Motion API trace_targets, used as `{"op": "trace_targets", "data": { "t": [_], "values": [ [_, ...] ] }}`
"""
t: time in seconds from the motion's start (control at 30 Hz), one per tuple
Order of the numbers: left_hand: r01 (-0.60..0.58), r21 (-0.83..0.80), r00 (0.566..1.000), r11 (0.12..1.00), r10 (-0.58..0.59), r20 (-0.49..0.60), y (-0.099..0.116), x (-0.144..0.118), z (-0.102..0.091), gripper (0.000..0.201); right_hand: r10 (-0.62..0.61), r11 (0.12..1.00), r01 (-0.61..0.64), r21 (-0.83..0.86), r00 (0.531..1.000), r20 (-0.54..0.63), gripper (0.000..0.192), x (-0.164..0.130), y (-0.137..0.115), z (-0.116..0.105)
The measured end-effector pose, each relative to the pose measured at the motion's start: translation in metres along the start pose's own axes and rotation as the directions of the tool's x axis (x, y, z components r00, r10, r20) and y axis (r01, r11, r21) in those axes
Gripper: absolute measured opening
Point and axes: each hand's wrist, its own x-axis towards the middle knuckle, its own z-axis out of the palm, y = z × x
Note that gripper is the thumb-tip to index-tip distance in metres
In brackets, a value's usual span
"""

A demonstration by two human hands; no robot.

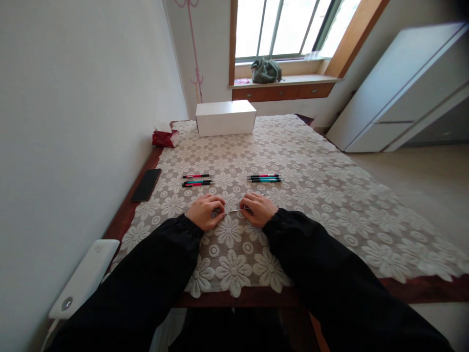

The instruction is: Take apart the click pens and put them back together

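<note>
A thin white stick lies level between my two hands, just above or on the lace tablecloth; its kind is too small to make out. My right hand has its fingers curled and pinched on the stick's right part. At the left end, the curled thumb and fingers of my left hand close on its tip. Beyond my left hand lie several mechanical pencils or pens, red, blue and black. A second row of similar pens lies beyond my right hand. A small pale tip shows by the right knuckles.
Flowered lace covers the table. A white box stands at the far end, with a red packet to its left. A dark phone lies along the left edge. Beside the wall is a white device with a cable.
</note>
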Motion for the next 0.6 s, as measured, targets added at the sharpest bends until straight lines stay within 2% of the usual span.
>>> {"op": "trace_targets", "data": {
  "t": [0.17, 0.33, 0.43, 0.6],
  "values": [
    [0.021, -0.010, 1.000, 1.000, -0.021, -0.002, 0.001, 0.000, 0.000, 0.005, 0.034, 0.999, -0.034, -0.011, 0.996, -0.078, 0.012, 0.000, 0.016, -0.004],
    [0.095, 0.039, 0.995, 0.995, -0.093, -0.043, -0.002, 0.000, 0.001, 0.022, 0.129, 0.988, -0.143, -0.059, 0.973, -0.190, 0.020, -0.002, 0.041, -0.005],
    [0.107, 0.070, 0.994, 0.992, -0.105, -0.041, -0.004, 0.000, 0.003, 0.021, 0.148, 0.985, -0.160, -0.060, 0.974, -0.173, 0.019, -0.003, 0.047, -0.001],
    [0.104, 0.054, 0.994, 0.993, -0.102, -0.032, -0.007, 0.000, 0.005, 0.018, 0.104, 0.994, -0.107, -0.027, 0.990, -0.096, 0.017, -0.002, 0.045, 0.002]
  ]
}}
